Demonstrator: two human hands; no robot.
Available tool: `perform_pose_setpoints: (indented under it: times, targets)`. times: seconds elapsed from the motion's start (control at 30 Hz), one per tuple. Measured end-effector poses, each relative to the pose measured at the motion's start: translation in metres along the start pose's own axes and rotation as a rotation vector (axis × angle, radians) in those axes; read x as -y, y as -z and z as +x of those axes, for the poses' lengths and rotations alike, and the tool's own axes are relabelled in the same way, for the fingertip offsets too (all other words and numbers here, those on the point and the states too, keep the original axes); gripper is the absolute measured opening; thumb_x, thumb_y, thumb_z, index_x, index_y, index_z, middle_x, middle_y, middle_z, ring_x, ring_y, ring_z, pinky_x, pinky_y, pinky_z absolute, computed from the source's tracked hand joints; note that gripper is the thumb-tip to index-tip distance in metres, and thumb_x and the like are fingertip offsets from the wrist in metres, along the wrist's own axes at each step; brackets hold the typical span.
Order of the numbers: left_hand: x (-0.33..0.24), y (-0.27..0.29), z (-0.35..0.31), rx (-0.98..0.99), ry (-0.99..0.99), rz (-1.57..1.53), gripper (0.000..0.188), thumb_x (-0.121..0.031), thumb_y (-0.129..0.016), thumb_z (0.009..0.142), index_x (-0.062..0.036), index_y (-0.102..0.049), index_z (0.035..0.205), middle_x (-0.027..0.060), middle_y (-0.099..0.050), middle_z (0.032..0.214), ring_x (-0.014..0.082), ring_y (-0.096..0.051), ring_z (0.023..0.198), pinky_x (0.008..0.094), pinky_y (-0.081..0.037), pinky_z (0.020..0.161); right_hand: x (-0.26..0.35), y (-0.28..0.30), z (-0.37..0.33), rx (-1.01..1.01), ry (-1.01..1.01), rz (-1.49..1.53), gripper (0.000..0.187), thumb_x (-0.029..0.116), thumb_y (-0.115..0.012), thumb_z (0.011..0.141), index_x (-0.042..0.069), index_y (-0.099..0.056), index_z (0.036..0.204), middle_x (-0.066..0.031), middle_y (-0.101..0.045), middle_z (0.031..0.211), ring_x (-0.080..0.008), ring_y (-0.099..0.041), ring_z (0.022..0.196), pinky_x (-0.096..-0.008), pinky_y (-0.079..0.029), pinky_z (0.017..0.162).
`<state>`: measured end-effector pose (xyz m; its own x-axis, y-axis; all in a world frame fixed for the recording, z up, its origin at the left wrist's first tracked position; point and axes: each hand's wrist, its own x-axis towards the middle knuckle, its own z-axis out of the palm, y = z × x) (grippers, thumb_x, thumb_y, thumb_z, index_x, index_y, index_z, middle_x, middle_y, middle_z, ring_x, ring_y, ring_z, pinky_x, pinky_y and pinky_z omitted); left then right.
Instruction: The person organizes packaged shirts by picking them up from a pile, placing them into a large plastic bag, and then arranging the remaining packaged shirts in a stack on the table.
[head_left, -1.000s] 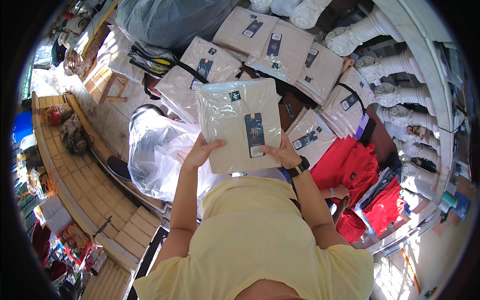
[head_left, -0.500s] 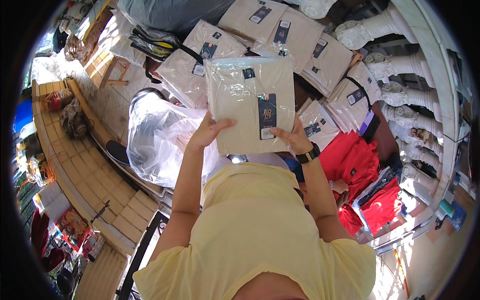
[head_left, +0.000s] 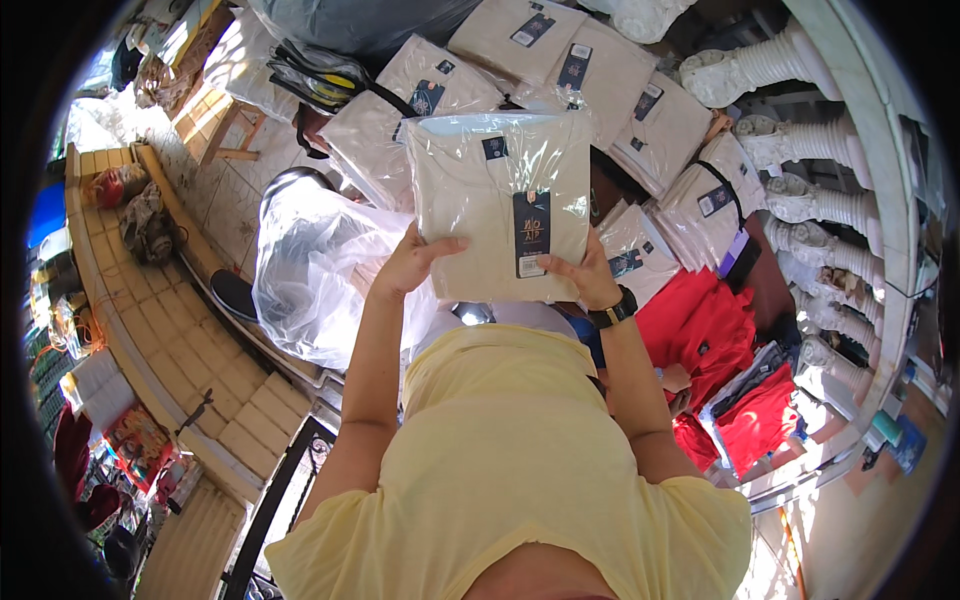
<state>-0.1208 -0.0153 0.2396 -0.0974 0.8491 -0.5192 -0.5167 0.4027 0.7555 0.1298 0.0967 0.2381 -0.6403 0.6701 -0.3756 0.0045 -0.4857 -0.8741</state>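
Note:
Between my two hands is a folded cream garment in a clear plastic bag, with a dark printed tag and a smaller dark label on its front. My left hand grips its lower left edge, thumb on top and fingers underneath. On the opposite edge, my right hand clasps it the same way, thumb beside the tag; a dark watch is on that wrist. Just beyond lie several more bagged cream garments, overlapping in stacks. To the left, a large clear plastic bag bulges beside my left forearm.
Red garments are heaped at the right, where another person's hand partly shows. White balusters line the right side. A black and yellow bag sits at the back left. A tiled ledge curves along the left.
The bagged garment stays in both my hands and tilts slightly, its glare shifting. The surroundings shift a little in the picture.

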Motion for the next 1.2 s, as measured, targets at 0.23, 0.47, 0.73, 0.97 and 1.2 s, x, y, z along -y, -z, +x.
perform_pose_setpoints:
  times: [0.23, 0.47, 0.73, 0.97, 1.2]
  targets:
    - [0.02, -0.007, -0.009, -0.055, -0.232, -0.364, 0.064, -0.029, -0.055, 0.093, -0.0068, -0.027, 0.145, 0.015, -0.046, 0.137, 0.021, -0.054, 0.114, 0.0354, -0.04, 0.098, 0.031, 0.03, 0.016, -0.119, -0.014, 0.286, 0.063, -0.006, -0.068, 0.078, 0.004, -0.041, 0.135, -0.0101, -0.059, 0.121, -0.021, -0.06, 0.109, -0.0347, -0.051, 0.091]
    - [0.046, 0.035, -0.064, -0.276, -0.114, -0.229, 0.045, -0.027, -0.049, 0.096, -0.0084, -0.041, 0.137, 0.0096, -0.052, 0.131, 0.0173, -0.057, 0.105, 0.0315, -0.042, 0.091, 0.102, 0.051, 0.15, -0.138, 0.293, 0.256, 0.052, -0.003, -0.065, 0.082, 0.002, -0.045, 0.13, -0.0128, -0.06, 0.119, -0.0255, -0.061, 0.106, -0.0382, -0.053, 0.088]
    - [0.106, 0.103, -0.104, -0.53, -0.173, 0.84, 0.069, -0.038, -0.07, 0.08, -0.0085, -0.041, 0.136, 0.0184, -0.049, 0.131, 0.0324, -0.052, 0.114, 0.0445, -0.039, 0.098, 0.072, 0.028, 0.268, -0.725, 0.037, -0.586, 0.071, 0.013, -0.073, 0.08, 0.0, -0.032, 0.137, -0.0194, -0.047, 0.126, -0.0298, -0.055, 0.111, -0.0433, -0.05, 0.089]
    - [0.19, 0.115, -0.145, -0.207, 0.188, 1.186, 0.079, -0.021, -0.069, 0.079, -0.0197, -0.027, 0.146, 0.0185, -0.055, 0.117, 0.0378, -0.055, 0.108, 0.0533, -0.036, 0.097, -0.066, -0.233, 0.151, 0.449, 0.405, -0.823, 0.019, 0.016, -0.065, 0.087, 0.006, -0.064, 0.104, -0.0045, -0.066, 0.096, -0.0139, -0.063, 0.082, -0.028, -0.05, 0.071]
    - [0.247, 0.116, -0.143, -0.13, 0.053, 1.015, 0.068, 0.001, -0.055, 0.076, -0.0197, -0.04, 0.139, 0.0124, -0.059, 0.102, 0.0298, -0.062, 0.084, 0.0444, -0.042, 0.082, -0.392, -0.283, 0.177, 1.19, -0.24, -1.934, 0.03, 0.012, -0.06, 0.078, 0.0, -0.067, 0.104, -0.0174, -0.069, 0.102, -0.0266, -0.07, 0.089, -0.0406, -0.056, 0.07]
